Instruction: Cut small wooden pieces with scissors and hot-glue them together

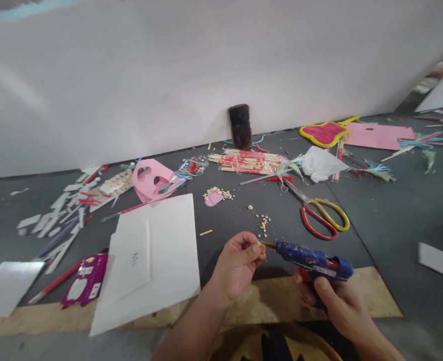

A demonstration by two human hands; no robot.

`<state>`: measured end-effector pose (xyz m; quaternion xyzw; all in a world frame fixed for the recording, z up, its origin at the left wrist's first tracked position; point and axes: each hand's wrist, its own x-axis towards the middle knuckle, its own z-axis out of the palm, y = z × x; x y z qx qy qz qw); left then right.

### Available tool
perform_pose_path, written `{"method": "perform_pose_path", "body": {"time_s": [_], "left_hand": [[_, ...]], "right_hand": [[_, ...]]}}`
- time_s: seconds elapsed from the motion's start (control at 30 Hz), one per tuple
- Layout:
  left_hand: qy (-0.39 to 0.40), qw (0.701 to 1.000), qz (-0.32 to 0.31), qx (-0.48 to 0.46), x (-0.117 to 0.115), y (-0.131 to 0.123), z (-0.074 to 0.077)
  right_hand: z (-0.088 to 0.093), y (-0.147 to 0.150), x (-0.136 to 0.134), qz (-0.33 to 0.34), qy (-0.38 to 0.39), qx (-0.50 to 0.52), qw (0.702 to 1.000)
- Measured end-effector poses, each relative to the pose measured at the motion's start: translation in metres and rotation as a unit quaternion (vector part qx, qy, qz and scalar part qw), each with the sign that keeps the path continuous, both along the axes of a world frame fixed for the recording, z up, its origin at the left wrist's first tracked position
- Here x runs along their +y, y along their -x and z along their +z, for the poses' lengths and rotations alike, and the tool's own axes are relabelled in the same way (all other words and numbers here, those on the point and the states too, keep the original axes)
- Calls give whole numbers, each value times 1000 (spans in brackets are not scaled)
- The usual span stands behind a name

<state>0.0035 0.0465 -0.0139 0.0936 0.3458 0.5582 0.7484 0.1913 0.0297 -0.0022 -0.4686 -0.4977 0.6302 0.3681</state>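
My right hand (334, 301) is wrapped round the grip of a blue glue gun (311, 259), whose nozzle points left. The nozzle tip meets a tiny light bead (259, 244) pinched between the thumb and fingers of my left hand (240, 263). Both hands hover low over the dark work surface (394, 220), near its front edge. Just beyond the nozzle lies a small scatter of loose beads (263, 222). A second heap of beads (218, 193) rests on a small pink cutout farther back.
White paper sheets (150, 255) lie left of my hands, with a purple packet (86, 278) beside them. Red and yellow scissors (322, 215) lie to the right. A phone (240, 126) leans on the white wall. Stick bundles, pink cutouts and paper scraps litter the back.
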Motion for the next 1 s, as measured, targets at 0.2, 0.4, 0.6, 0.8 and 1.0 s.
{"method": "perform_pose_path", "body": {"time_s": [0.2,0.4,0.6,0.8,1.0], "left_hand": [[-7,1000,5,8,0,-1,-1],[-7,1000,10,10,1,-1,0],[-3,1000,12,13,2,-1,1],[-7,1000,14,19,2,-1,0],[-3,1000,15,19,2,-1,2]], "right_hand": [[-2,0,-1,1,6,1,1000],[-3,-1,-1,-6,12,-9,1000],[-7,-4,2,15,3,-26,1000],[-6,-3,1,6,6,-17,1000],[-5,-3,0,-3,-2,-54,999]]}}
